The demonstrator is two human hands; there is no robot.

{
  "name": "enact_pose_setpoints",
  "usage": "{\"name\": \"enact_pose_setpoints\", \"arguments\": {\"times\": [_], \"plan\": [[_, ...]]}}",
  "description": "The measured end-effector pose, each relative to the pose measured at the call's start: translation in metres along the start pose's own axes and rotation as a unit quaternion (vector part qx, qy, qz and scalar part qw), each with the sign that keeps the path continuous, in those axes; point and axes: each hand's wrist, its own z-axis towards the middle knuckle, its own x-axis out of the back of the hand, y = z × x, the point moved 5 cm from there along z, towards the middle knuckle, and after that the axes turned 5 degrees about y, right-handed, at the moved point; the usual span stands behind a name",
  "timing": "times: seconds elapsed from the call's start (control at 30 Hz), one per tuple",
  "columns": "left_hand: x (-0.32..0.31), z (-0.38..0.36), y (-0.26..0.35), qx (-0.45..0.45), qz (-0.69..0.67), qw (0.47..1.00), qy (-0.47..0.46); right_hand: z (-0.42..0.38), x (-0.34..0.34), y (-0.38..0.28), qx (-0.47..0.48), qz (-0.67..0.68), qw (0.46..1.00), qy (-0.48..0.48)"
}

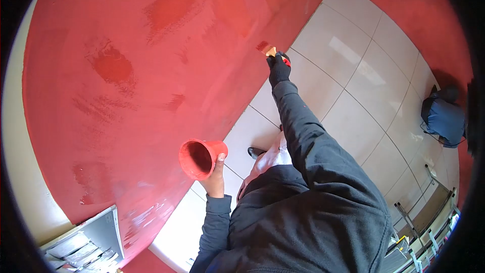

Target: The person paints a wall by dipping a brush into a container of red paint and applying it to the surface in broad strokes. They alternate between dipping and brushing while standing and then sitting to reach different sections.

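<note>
My left hand holds a red cup coated with red paint, tilted so its mouth faces the camera, close to the red wall. In a black glove, my right hand reaches far forward and grips a paintbrush. The brush tip touches the lower part of the red wall, where a fresh darker red dab shows. Several darker wet patches mark the wall higher up.
A pale tiled floor runs along the wall base. A dark blue bag or bundle lies at the right. A metal ladder shows at the lower right, and a grey vent or panel at the lower left. My shoe rests on the tiles.
</note>
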Motion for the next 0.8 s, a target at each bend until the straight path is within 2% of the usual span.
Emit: {"name": "enact_pose_setpoints", "arguments": {"times": [0.03, 0.13, 0.17, 0.23, 0.3, 0.37, 0.5, 0.57, 0.63, 0.7, 0.73, 0.8], "plan": [[0.002, -0.001, -0.001, -0.008, 0.012, 1.000, 0.000, 0.005, -0.005, 0.001, 0.000, 0.001, 1.000, 0.002], [0.004, -0.001, -0.004, -0.009, 0.021, 1.000, -0.001, -0.012, -0.057, -0.010, 0.019, -0.025, 0.990, -0.139], [0.004, 0.000, -0.005, -0.004, 0.014, 1.000, 0.001, -0.025, -0.070, -0.027, 0.019, -0.025, 0.990, -0.138], [0.001, -0.003, -0.004, -0.002, 0.004, 1.000, 0.006, -0.057, -0.092, -0.059, 0.028, 0.041, 0.975, -0.218], [-0.003, -0.001, 0.001, -0.004, -0.010, 1.000, 0.013, -0.052, -0.081, -0.080, 0.064, 0.027, 0.979, -0.191], [-0.005, -0.002, 0.005, -0.011, -0.020, 1.000, 0.002, -0.018, -0.063, -0.065, 0.091, -0.021, 0.991, -0.100], [-0.005, -0.003, 0.004, -0.004, -0.008, 1.000, 0.000, -0.006, -0.082, -0.046, 0.061, -0.041, 0.992, -0.100], [-0.008, -0.004, 0.011, -0.026, -0.006, 1.000, -0.006, -0.042, -0.125, -0.072, 0.086, -0.036, 0.976, -0.198], [-0.008, -0.003, 0.008, -0.029, -0.002, 1.000, -0.007, -0.084, -0.157, -0.109, 0.076, 0.020, 0.960, -0.267], [-0.006, -0.003, 0.008, -0.028, 0.007, 1.000, -0.011, -0.128, -0.183, -0.147, 0.108, 0.064, 0.929, -0.347], [-0.007, -0.003, 0.011, -0.031, 0.008, 0.999, -0.009, -0.140, -0.189, -0.157, 0.107, 0.063, 0.931, -0.343], [-0.007, -0.004, 0.011, -0.033, 0.008, 0.999, -0.008, -0.157, -0.201, -0.167, 0.036, 0.149, 0.905, -0.396]]}}
